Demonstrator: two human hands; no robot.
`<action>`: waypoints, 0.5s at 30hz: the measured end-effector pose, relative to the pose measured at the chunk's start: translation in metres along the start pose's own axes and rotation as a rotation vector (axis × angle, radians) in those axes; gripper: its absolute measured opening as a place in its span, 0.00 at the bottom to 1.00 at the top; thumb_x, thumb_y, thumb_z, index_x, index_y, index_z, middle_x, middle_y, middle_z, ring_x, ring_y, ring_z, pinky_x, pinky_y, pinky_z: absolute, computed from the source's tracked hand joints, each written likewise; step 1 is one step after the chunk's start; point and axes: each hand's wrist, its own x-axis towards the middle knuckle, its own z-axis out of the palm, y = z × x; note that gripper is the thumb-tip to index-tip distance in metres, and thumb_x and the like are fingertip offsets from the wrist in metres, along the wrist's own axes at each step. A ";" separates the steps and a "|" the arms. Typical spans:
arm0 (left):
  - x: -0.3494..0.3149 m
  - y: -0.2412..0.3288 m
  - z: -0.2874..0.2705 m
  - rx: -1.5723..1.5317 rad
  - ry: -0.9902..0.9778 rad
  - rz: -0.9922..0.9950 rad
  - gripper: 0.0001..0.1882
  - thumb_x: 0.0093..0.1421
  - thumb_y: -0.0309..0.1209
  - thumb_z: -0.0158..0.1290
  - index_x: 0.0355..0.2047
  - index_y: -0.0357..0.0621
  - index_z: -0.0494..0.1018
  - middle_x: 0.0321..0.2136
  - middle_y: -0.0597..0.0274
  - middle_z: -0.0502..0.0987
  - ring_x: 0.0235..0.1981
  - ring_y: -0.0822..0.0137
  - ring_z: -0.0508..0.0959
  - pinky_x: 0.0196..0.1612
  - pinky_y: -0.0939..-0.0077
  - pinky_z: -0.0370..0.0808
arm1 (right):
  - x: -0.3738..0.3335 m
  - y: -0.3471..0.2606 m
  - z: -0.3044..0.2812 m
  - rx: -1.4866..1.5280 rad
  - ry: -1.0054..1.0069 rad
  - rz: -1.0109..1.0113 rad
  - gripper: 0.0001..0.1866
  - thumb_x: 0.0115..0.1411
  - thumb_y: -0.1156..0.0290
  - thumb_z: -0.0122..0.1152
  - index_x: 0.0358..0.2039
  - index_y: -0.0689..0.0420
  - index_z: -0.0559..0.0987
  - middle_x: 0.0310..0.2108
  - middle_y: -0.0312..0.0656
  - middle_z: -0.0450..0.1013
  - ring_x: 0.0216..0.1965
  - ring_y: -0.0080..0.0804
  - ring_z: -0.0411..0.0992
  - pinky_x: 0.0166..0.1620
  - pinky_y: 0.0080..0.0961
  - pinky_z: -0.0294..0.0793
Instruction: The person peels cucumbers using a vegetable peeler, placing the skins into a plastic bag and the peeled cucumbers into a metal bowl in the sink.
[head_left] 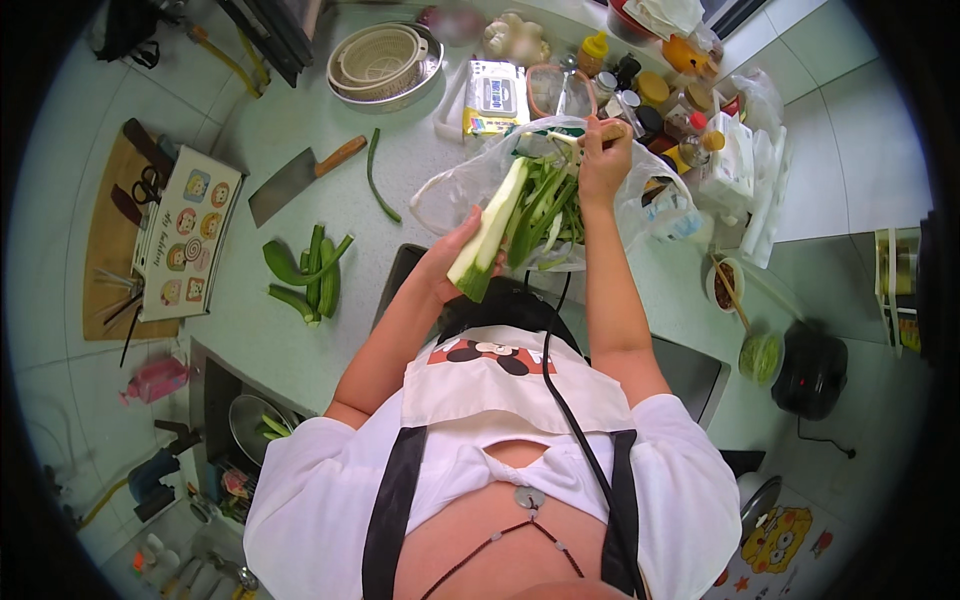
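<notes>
My left hand [462, 252] is wrapped round the lower part of a long, partly peeled gourd [492, 225]. Its flesh shows pale along most of the length, with green skin left at the near end. My right hand [603, 160] is closed on what looks like a peeler [614, 131] with a wooden handle; its head is partly hidden. Green strips of peel [548, 205] lie in a clear plastic bag [445, 195] spread open under both hands. On the counter to the left rest several green, finger-long vegetables [318, 272] in a pile.
A cleaver [295, 180] lies left of the bag, beside a curved green strip [375, 180]. Behind stand nested strainers and a bowl [380, 62], a wipes pack [495, 95] and several seasoning bottles [690, 125]. A small bowl [724, 284] sits at the right. A black cable [575, 420] crosses my apron.
</notes>
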 end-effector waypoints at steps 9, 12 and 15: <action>0.015 0.006 0.008 0.021 -0.026 0.172 0.18 0.61 0.41 0.38 0.44 0.41 0.63 0.30 0.57 0.72 0.28 0.67 0.74 0.31 0.73 0.74 | -0.025 -0.053 -0.016 0.431 -0.147 0.325 0.09 0.57 0.64 0.52 0.29 0.55 0.67 0.21 0.32 0.65 0.18 0.13 0.59 0.17 0.09 0.55; 0.021 0.007 0.014 -0.001 -0.018 0.140 0.17 0.61 0.41 0.39 0.43 0.42 0.64 0.30 0.58 0.72 0.28 0.69 0.74 0.30 0.74 0.74 | -0.043 -0.072 -0.015 0.468 -0.252 0.428 0.10 0.57 0.61 0.51 0.29 0.54 0.67 0.21 0.32 0.65 0.18 0.12 0.59 0.17 0.08 0.54; 0.021 0.007 0.027 -0.059 0.028 0.079 0.17 0.61 0.42 0.40 0.42 0.43 0.65 0.29 0.60 0.73 0.27 0.70 0.74 0.28 0.75 0.73 | -0.052 -0.084 -0.011 0.459 -0.289 0.450 0.10 0.56 0.65 0.50 0.25 0.58 0.67 0.19 0.33 0.65 0.19 0.15 0.60 0.23 0.12 0.60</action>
